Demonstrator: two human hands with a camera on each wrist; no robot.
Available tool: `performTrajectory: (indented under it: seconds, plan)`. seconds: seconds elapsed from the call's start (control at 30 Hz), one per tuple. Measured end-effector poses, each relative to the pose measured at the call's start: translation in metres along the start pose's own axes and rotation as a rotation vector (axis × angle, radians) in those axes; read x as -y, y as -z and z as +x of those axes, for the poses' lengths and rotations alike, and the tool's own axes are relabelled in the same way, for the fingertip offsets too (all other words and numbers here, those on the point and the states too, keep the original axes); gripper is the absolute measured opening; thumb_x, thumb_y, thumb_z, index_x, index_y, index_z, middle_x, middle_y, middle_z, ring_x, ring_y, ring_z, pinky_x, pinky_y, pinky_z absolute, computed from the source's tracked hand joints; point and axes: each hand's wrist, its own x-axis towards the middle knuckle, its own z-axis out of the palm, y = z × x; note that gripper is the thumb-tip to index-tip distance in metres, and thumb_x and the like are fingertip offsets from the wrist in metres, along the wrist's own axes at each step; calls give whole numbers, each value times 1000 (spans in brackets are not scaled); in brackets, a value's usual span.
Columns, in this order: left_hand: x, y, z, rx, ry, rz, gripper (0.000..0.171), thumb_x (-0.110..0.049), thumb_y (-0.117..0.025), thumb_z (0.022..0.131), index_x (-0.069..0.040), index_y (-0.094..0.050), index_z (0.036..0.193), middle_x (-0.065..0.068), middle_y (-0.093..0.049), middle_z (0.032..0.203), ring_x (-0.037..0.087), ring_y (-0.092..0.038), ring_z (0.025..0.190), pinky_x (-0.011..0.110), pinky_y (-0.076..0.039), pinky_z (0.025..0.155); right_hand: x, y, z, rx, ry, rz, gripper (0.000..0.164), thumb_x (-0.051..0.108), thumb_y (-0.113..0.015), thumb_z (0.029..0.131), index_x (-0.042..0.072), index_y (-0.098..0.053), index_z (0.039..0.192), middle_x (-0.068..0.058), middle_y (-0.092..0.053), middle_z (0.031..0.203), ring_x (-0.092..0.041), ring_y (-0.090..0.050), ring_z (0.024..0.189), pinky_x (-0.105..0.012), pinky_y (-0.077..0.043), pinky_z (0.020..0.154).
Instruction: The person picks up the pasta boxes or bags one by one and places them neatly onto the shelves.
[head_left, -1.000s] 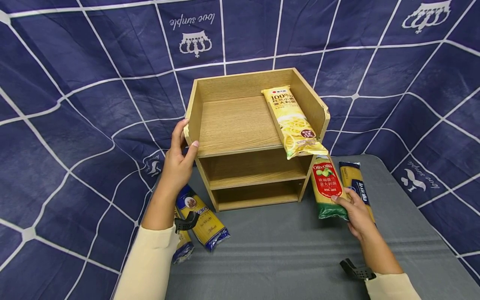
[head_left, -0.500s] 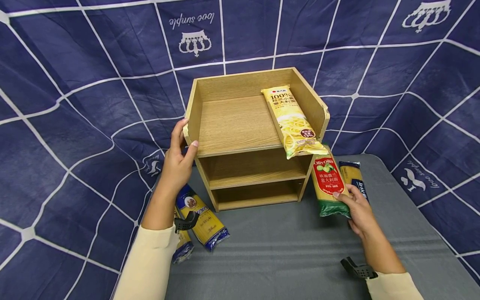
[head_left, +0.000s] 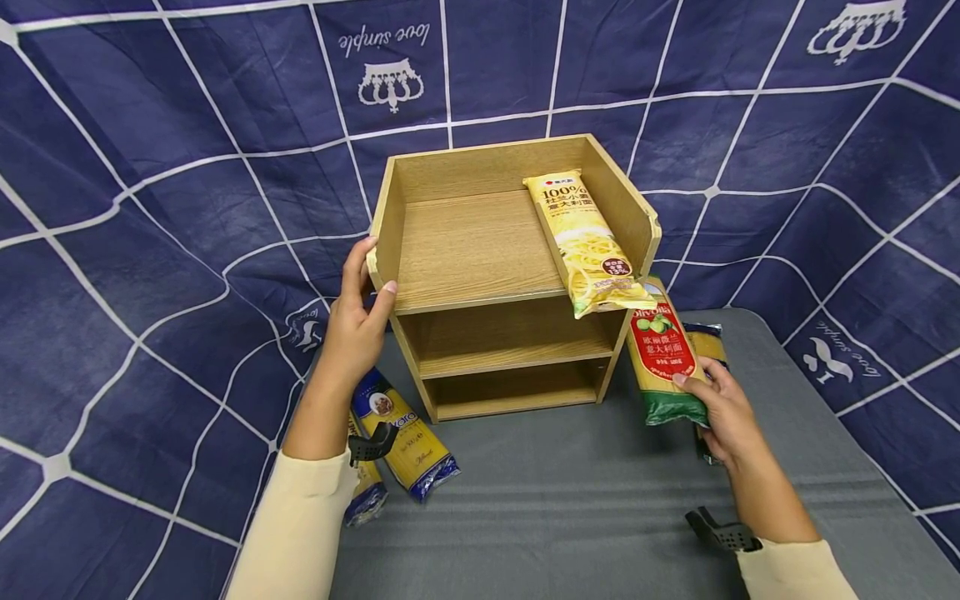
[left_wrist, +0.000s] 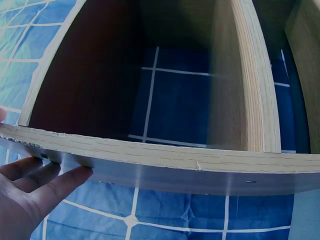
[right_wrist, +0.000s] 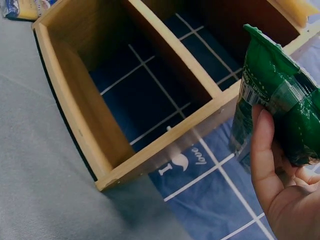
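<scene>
Around everything we see a blue cloth with white lines, unchanged from a second ago. Below it spreads the grey desk, and on that stands the wooden shelf, which has not visibly moved. On its top board, along the right wall, a yellow packet lies as before, its near end jutting past the front edge.

The red-and-green packet is just beside the shelf's right side, farther up in the head view than a second ago; we cannot tell whether it touches the yellow packet. Together with the hand holding it, it now covers more of the navy-topped packet behind. At the shelf's left, a blue-ended packet and a partly hidden packet lie unchanged.

Our left hand grips the shelf's left wall, just as earlier. Our right hand, shifted upward too, pinches the red-and-green packet near its green end, thumb on top.
</scene>
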Motion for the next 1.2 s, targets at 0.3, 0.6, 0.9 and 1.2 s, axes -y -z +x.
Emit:
performTrajectory:
  seconds: [0.3, 0.6, 0.9, 1.2]
  plan:
    - [0, 0, 0, 8, 5, -6, 58, -21, -52, 105, -37, -26, 155, 7, -45, 157, 26, -48, 139, 53, -41, 109, 11, -5, 0, 16, 26, 45, 23, -4, -47, 102, 11, -53, 117, 2, -76, 88, -9, -73, 69, -22, -57, 57]
    - [0, 0, 1, 8, 5, -12, 58, -21, -52, 105, -37, -26, 155, 5, -45, 157, 26, -49, 138, 53, -42, 108, 22, -13, -1, 26, 61, 65, 24, -5, -45, 102, 11, -55, 118, 0, -76, 87, -10, -73, 68, -23, -57, 56]
    - [0, 1, 0, 7, 13, -3, 58, -22, -51, 105, -37, -26, 155, 6, -47, 156, 27, -50, 138, 54, -41, 108, 29, -17, -2, 64, 89, 111, 30, -7, -42, 102, 10, -57, 122, 0, -75, 92, -11, -73, 70, -23, -57, 57]
    - [-1, 1, 0, 7, 17, -5, 58, -22, -52, 105, -37, -26, 155, 6, -45, 157, 26, -49, 139, 53, -41, 109, 37, -19, -2, 78, 90, 129, 30, -7, -39, 102, 10, -60, 116, -1, -74, 89, -11, -73, 69, -23, -57, 56]
